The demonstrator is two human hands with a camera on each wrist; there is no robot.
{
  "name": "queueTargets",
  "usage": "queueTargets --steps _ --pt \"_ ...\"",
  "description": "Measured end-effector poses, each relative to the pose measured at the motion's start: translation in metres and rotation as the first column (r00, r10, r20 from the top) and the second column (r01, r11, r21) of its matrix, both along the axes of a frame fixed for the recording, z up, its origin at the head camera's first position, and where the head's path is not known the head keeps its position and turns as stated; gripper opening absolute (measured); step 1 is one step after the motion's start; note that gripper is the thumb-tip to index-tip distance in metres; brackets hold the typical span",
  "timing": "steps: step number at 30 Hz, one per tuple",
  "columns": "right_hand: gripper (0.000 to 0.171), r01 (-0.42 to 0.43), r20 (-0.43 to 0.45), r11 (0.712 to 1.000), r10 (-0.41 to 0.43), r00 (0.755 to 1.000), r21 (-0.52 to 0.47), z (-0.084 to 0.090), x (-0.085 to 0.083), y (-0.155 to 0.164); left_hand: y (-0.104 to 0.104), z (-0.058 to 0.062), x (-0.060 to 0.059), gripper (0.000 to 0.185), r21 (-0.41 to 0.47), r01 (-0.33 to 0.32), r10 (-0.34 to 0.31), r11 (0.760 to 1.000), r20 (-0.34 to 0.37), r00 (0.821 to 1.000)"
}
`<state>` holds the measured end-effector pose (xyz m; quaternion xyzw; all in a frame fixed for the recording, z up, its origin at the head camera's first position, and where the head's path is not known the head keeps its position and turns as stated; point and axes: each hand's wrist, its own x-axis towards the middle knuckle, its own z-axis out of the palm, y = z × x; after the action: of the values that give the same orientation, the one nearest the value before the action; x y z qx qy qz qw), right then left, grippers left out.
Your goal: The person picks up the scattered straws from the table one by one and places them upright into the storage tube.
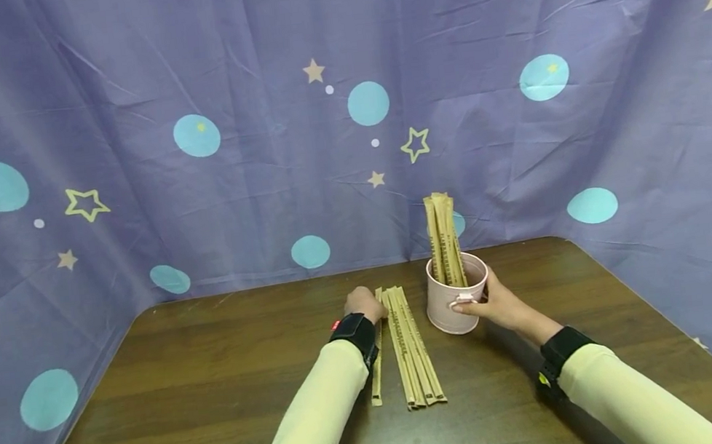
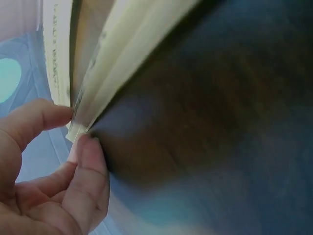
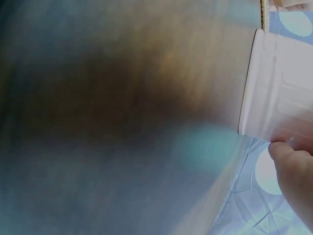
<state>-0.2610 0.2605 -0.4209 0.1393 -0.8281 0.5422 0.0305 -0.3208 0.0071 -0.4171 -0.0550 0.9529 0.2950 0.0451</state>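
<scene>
Brown-printed paper sticks [image 1: 412, 347], print unreadable: left hand [image 1: 363, 304] pinches one, right hand [image 1: 495, 301] grips cup [image 1: 448, 308].

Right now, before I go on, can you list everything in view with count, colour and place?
Paper-wrapped sticks on the table: a bundle, count unclear, tan, lying side by side left of the cup.
Single wrapped stick: one, tan, lying just left of the bundle.
Wrapped sticks in the cup: several, tan, standing upright.
Cup: one, pale pink, on the table right of the bundle.
Table: one, dark brown wood.
Backdrop cloth: one, purple with teal dots and yellow stars, behind and beside the table.
Wrist straps: two, black, one per wrist.
Sleeves: two, pale yellow.
Left hand: pinches the far end of the single stick.
Right hand: holds the cup's side.
</scene>
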Motion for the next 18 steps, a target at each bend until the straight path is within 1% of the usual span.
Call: queueTargets --steps 5,8,13,18 --pt "0.099 0.010 0.009 1.000 -0.010 1.000 0.006 0.0026 -0.0004 0.0015 0.0028 0.0002 -0.0024 0.027 -0.014 -0.006 0.005 1.000 -0.024 1.000" --pt "0.098 0.011 0.006 1.000 -0.011 1.000 0.007 0.0029 -0.0013 0.0022 0.0024 0.0000 -0.0035 0.029 0.001 -0.021 0.021 1.000 -0.030 0.999" --pt "0.097 -0.010 -0.003 1.000 0.010 1.000 -0.012 0.0017 -0.0019 0.0034 -0.0011 -0.0001 -0.0042 0.032 0.039 -0.036 0.037 0.999 -0.035 0.999" --pt "0.098 -0.003 0.022 1.000 0.003 1.000 0.005 -0.0017 -0.0017 0.0036 -0.0062 0.0035 -0.0029 0.021 0.074 -0.041 0.043 0.996 -0.019 0.999"
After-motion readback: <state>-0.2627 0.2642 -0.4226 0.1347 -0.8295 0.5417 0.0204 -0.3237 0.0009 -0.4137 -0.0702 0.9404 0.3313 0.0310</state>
